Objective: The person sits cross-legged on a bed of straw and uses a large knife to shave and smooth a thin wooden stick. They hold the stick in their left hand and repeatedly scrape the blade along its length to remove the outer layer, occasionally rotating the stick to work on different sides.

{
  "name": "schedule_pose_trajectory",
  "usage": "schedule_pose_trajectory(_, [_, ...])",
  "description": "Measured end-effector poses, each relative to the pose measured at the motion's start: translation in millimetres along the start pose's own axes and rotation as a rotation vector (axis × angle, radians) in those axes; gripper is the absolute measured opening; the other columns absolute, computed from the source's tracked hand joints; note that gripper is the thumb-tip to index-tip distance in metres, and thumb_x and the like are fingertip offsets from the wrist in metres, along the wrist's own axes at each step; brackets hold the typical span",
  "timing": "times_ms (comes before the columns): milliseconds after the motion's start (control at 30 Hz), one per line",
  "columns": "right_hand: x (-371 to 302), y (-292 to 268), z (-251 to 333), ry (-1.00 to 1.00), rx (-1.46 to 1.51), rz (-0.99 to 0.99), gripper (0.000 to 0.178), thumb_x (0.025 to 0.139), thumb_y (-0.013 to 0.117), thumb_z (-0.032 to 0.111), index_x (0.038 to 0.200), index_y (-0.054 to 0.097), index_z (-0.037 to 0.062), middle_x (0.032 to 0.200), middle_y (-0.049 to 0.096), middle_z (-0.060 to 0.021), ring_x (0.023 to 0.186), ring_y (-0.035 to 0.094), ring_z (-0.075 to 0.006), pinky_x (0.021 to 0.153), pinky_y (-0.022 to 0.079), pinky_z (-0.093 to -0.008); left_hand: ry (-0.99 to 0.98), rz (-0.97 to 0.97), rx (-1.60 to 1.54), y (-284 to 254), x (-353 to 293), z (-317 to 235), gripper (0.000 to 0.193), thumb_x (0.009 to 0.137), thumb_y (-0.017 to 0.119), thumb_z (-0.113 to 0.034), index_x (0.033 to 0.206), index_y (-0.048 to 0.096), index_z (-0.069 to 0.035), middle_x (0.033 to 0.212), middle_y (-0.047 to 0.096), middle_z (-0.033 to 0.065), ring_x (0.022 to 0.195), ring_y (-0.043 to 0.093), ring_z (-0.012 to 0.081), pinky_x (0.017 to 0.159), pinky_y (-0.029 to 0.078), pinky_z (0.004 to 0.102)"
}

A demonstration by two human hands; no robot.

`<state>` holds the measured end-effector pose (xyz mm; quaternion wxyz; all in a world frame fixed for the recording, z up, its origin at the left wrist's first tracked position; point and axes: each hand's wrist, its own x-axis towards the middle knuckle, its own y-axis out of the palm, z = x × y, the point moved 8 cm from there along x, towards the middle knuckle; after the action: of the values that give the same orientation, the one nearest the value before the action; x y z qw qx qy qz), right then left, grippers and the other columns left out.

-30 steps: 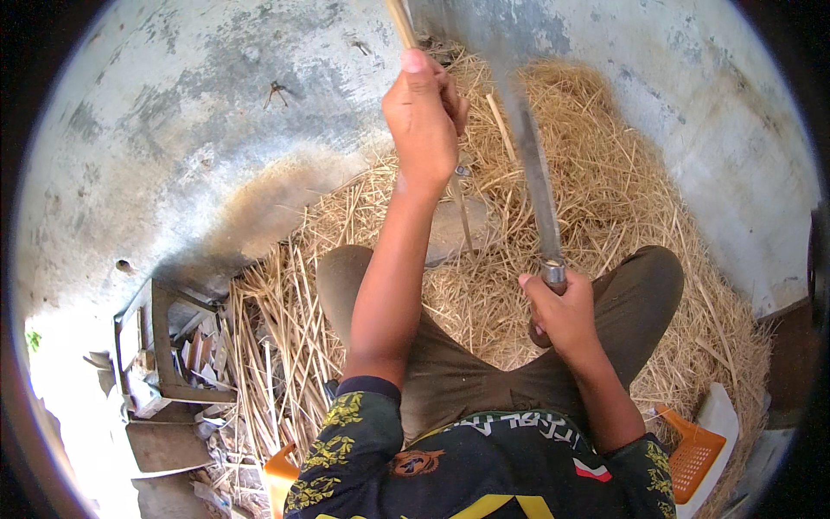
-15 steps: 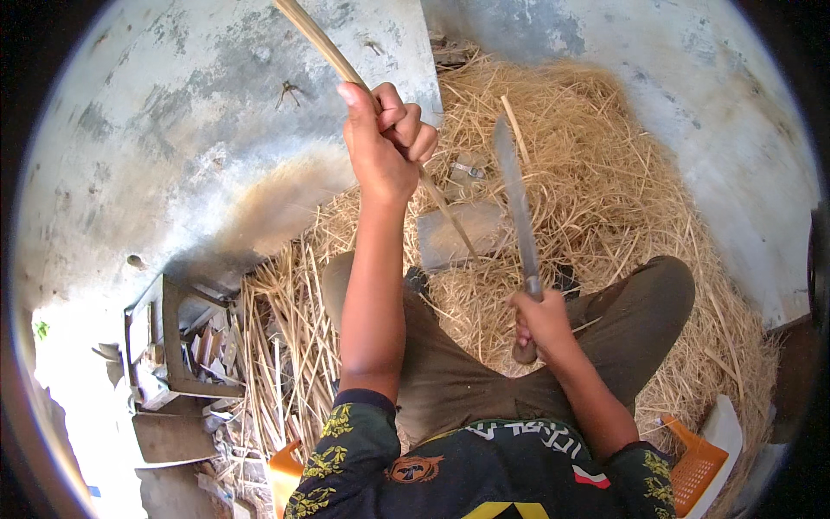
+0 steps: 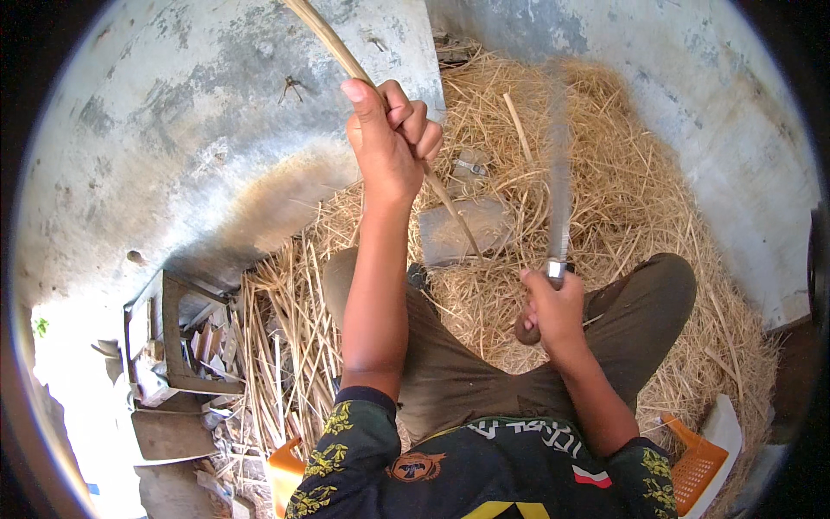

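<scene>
The stick (image 3: 328,39) slants from upper left down to the right, its lower end over the near edge of the grey slab (image 3: 445,238), towards that slab's right corner; whether they touch, I cannot tell. The left hand (image 3: 393,134) grips it partway along and is the nearer hand. To its right, well apart, the right hand (image 3: 553,316) grasps the machete (image 3: 560,195), whose blurred blade points away from the body, oblique to the stick. Straw (image 3: 622,182) surrounds the slab.
</scene>
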<state>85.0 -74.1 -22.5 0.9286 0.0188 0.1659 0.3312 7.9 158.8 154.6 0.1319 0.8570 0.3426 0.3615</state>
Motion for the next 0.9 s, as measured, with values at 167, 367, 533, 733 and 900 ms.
schedule_pose_trajectory(167, [-3, 22, -58, 0.075, -0.09, 0.164, 0.025, 0.087, 0.063, 0.015, 0.068, 0.05, 0.0065, 0.051, 0.045, -0.001, 0.039, 0.044, -0.0123, 0.036, 0.036, -0.0312, 0.072, -0.14, 0.084, 8, -3, 0, 0.067, 0.089, 0.04, -0.077, 0.067, 0.028, -0.016, 0.051, 0.017, -0.0047, 0.043, 0.014, 0.0088, 0.041, 0.015, 0.0272])
schedule_pose_trajectory(367, [10, -4, -70, 0.244, -0.21, 0.122, 0.017, 0.086, 0.062, 0.011, 0.074, 0.052, 0.0047, 0.052, 0.044, 0.0001, 0.036, 0.04, -0.0107, 0.035, 0.034, -0.0298, 0.08, -0.098, 0.103, 8, -5, 4, 0.067, 0.089, 0.042, -0.077, 0.066, 0.027, -0.016, 0.051, 0.019, -0.005, 0.043, 0.014, 0.0085, 0.04, 0.016, 0.0274])
schedule_pose_trajectory(533, [-3, 7, -5, -0.056, 0.095, 0.036, 0.025, 0.086, 0.063, 0.014, 0.068, 0.05, 0.0043, 0.048, 0.046, -0.0024, 0.036, 0.044, -0.0148, 0.036, 0.037, -0.0324, 0.063, -0.127, 0.101, -5, -2, 1, 0.067, 0.089, 0.041, -0.077, 0.066, 0.027, -0.015, 0.052, 0.018, -0.0049, 0.043, 0.014, 0.0089, 0.041, 0.016, 0.0279])
schedule_pose_trajectory(733, [6, 18, -78, 0.401, -0.023, 0.255, 0.02, 0.085, 0.063, 0.012, 0.076, 0.046, 0.008, 0.053, 0.041, 0.0023, 0.038, 0.038, -0.01, 0.035, 0.032, -0.0292, 0.007, -0.172, 0.041, 4, -9, 16, 0.066, 0.091, 0.04, -0.076, 0.065, 0.027, -0.016, 0.052, 0.018, -0.0049, 0.043, 0.014, 0.0092, 0.041, 0.016, 0.0281])
schedule_pose_trajectory(900, [12, -14, -2, 0.205, 0.106, 0.128, 0.021, 0.084, 0.066, 0.013, 0.078, 0.047, 0.0077, 0.054, 0.042, 0.0028, 0.038, 0.039, -0.0087, 0.035, 0.033, -0.0286, 0.048, -0.109, 0.095, 5, -9, -5, 0.065, 0.091, 0.041, -0.075, 0.065, 0.027, -0.017, 0.052, 0.018, -0.0053, 0.043, 0.013, 0.0092, 0.041, 0.016, 0.0284])
